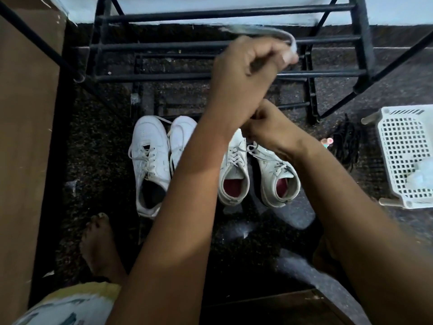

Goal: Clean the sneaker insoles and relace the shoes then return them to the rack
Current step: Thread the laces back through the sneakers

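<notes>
Relacing apparently midway: left hand (246, 66) grips raised lace (278, 34), right hand (267, 123) pinches it above sneaker (278, 181); both pairs (150, 160) not yet on rack (164, 46).

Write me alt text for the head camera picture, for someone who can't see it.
A person's left hand holds a white lace raised while the right hand pinches it just above a red-lined white sneaker. That pair and another white pair stand on the dark floor before a black rack.
</notes>
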The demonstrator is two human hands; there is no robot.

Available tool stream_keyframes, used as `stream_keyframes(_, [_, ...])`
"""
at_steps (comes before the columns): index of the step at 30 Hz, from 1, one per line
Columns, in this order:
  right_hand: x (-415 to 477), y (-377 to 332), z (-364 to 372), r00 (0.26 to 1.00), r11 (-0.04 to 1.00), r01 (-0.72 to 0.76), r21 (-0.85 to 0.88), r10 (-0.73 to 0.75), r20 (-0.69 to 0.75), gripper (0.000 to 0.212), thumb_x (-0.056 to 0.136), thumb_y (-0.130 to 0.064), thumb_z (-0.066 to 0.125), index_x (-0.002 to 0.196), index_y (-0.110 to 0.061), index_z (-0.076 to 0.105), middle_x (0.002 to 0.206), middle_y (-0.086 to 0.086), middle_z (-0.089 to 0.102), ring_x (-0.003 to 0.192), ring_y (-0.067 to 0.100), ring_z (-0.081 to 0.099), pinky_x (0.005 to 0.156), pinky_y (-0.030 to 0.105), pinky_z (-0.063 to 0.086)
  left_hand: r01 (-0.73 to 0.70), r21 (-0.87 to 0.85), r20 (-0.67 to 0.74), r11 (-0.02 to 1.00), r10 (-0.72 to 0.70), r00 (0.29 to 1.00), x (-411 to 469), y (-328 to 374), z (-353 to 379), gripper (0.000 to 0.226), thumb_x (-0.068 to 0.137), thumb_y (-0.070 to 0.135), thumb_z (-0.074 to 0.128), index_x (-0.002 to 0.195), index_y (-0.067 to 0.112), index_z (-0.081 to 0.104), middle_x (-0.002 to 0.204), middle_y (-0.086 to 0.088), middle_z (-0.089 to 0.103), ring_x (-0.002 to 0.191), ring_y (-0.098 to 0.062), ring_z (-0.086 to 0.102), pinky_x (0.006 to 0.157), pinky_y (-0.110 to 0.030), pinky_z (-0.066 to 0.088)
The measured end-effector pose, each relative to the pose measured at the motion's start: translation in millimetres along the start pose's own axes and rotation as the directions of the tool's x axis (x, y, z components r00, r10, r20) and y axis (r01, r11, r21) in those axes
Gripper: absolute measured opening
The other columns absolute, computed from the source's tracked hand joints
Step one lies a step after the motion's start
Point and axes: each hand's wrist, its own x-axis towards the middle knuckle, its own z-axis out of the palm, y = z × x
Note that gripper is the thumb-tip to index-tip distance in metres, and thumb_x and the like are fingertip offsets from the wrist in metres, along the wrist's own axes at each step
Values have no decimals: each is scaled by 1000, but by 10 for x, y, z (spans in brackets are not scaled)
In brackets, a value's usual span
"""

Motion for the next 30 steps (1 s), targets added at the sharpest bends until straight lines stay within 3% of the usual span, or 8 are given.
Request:
stream_keyframes(3, [10, 7, -28, 997, 999, -44, 19, 45, -67, 18, 77, -10, 48, 61, -2, 50, 44, -8, 46, 47, 12, 40, 51, 33, 32, 46, 112, 79, 993, -55, 995, -65, -216, 67, 28, 93, 40, 49, 101, 24, 70, 100, 3, 67, 93, -8, 57, 82, -15, 42])
stream_keyframes(6, [25, 1, -103, 989, 995, -89, 48, 94, -114, 35, 96, -11, 43, 70, 6, 59, 48, -8, 55, 47, 6, 45, 51, 30, 32, 295, -3, 176, 955, -290, 941, -226, -457, 14, 25, 96, 45, 44, 81, 32, 59, 70, 11, 55, 68, -5, 55, 67, -20, 43])
stream_keyframes(8, [45, 7, -144, 975, 990, -112, 84, 126, -184, 34, 97, -15, 46, 80, 10, 62, 57, -2, 62, 50, 9, 48, 48, 28, 32, 346, -3, 144, 938, -342, 929, -317, -595, -31, 28, 96, 43, 46, 89, 21, 62, 67, 10, 55, 65, -1, 56, 63, -18, 44])
stream_keyframes(11, [60, 36, -152, 950, 974, -106, 199, 158, -268, 24, 95, -14, 53, 80, -2, 66, 58, 1, 65, 46, 8, 51, 44, 22, 37, 236, 49, 98, 970, -240, 966, -365, -726, -75, 33, 90, 37, 54, 92, 6, 66, 82, 1, 61, 85, -15, 59, 79, -27, 46])
stream_keyframes(15, [65, 41, -163, 919, 950, -84, 301, 191, -345, 22, 95, -15, 55, 78, -6, 65, 66, 14, 62, 39, 5, 48, 39, 17, 39, 54, 280, 8, 959, -59, 998, -335, -724, -90, 20, 79, 27, 69, 92, 12, 71, 81, 13, 52, 84, -13, 51, 75, -27, 40])
stream_keyframes(21, [79, 50, -196, 913, 943, -139, 302, 240, -329, 39, 98, -23, 50, 62, -9, 58, 54, 11, 51, 37, 11, 40, 36, 19, 32, -166, 666, -10, 727, 231, 973, -327, -633, -78, 27, 71, 37, 75, 97, 32, 72, 70, 16, 43, 73, -16, 48, 69, -25, 15])
stream_keyframes(25, [80, 106, -156, 934, 963, -207, 172, 247, -257, 45, 99, -27, 48, 58, -10, 54, 43, 5, 45, 36, 13, 34, 40, 23, 26, -169, 626, -22, 761, 234, 972, -375, -649, -60, 13, 77, 41, 69, 84, 31, 74, 63, 12, 58, 66, -15, 53, 66, -27, 20])
stream_keyframes(30, [61, 179, -123, 888, 901, -272, -337, 99, -450, 50, 95, -42, 49, 68, -2, 61, 57, 5, 55, 53, 18, 48, 52, 29, 33, 169, 103, -11, 980, -169, 986, -351, -578, -189, 14, 74, 18, 68, 65, 8, 65, 55, 9, 58, 50, -7, 50, 52, -21, 41])
